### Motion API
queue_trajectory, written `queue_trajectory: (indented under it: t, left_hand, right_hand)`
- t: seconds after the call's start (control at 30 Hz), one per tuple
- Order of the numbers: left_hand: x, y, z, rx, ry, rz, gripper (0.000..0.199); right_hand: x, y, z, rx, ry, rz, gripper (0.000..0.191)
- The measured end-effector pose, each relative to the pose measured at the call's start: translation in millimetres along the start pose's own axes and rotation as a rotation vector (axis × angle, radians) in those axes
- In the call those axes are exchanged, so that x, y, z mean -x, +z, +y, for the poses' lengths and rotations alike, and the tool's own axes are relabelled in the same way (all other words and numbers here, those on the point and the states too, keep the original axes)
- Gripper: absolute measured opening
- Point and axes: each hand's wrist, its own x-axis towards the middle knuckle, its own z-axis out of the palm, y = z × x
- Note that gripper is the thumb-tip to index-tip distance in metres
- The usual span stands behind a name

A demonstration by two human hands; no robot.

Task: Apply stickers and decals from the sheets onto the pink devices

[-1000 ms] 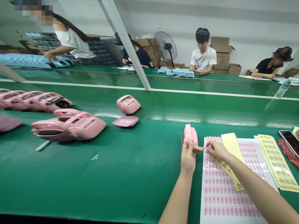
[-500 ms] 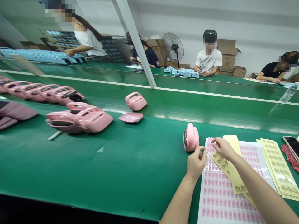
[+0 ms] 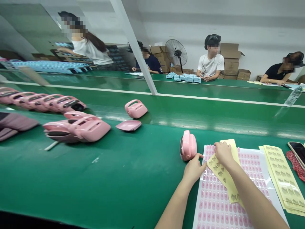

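A white sheet with rows of pink oval stickers (image 3: pixel 212 197) lies on the green table. My left hand (image 3: pixel 194 167) is at its upper left edge, thumb and forefinger apart, with nothing visible between them. A pink plastic housing (image 3: pixel 188 145) stands upright just beyond that hand. My right hand (image 3: pixel 224 153) rests over the top of the sheet, its fingers bent down at the yellow sticker strips (image 3: pixel 220 170); its fingertips are partly hidden, and whatever they hold is too small to tell.
More yellow sticker sheets (image 3: pixel 282 171) and a phone (image 3: pixel 297 151) lie at the right. Pink housings (image 3: pixel 90 128) and a pink shell piece (image 3: pixel 129 125) sit left. Across the bench are several people, light blue parts (image 3: pixel 187 78) and a bottle (image 3: pixel 294 95).
My left hand has parted its thumb and forefinger. My right hand has moved onto the top of the yellow strips. The view has shifted slightly, and a person at the back left has turned.
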Motion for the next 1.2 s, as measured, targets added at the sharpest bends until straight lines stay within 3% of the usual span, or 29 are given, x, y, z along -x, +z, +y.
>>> queue_trajectory:
  t: [0.37,1.2]
  left_hand:
    - [-2.9,-0.3,-1.7,-0.005,0.005,-0.054,0.014]
    - [-4.0,0.3,-3.6,0.004,0.030,-0.049,0.013]
  right_hand:
    - [1.7,-4.4,1.4,-0.058,0.014,-0.001,0.025]
    - [3.0,-7.7,2.3,-0.089,0.004,0.016,0.024]
